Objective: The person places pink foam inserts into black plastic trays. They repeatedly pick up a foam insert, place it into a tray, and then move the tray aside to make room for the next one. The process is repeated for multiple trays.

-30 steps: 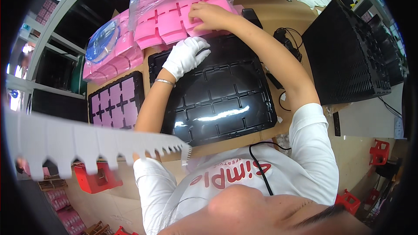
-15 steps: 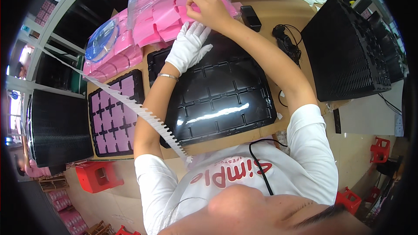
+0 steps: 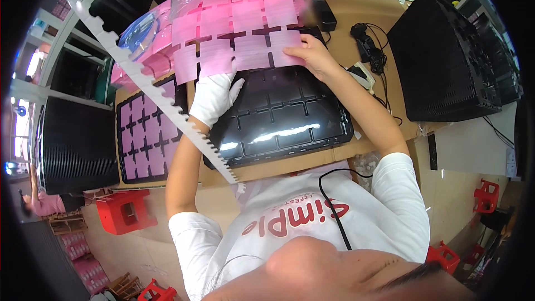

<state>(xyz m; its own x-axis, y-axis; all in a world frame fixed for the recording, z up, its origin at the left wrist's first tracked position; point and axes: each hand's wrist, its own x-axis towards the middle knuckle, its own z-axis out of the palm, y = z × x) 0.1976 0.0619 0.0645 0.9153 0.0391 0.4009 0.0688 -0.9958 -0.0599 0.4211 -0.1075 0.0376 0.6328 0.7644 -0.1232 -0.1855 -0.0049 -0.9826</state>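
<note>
A thin pink sheet (image 3: 248, 53) with cross-shaped cutouts is stretched between my hands, over the far part of a shiny black moulded tray (image 3: 290, 100). My left hand (image 3: 212, 99), in a white glove, is at the sheet's near left edge, with its fingertips partly hidden by the sheet. My bare right hand (image 3: 319, 58) pinches the near right corner between thumb and fingers. Cross-shaped ridges divide the tray into compartments, and light glares off its near side. To the left, another black tray (image 3: 120, 134) has pink sheet in its compartments.
Stacks of black trays stand at the left (image 3: 78, 145) and right (image 3: 440, 61). Behind the sheet is a clear plastic bag (image 3: 181, 0). A white toothed strip (image 3: 147, 85) slants across the left side. Black cables (image 3: 368, 50) and a black box (image 3: 325, 14) lie right of the tray.
The pink sheet has come toward me over the tray's far edge. My right hand moved nearer and right, now gripping its corner; my gloved left hand moved nearer and left.
</note>
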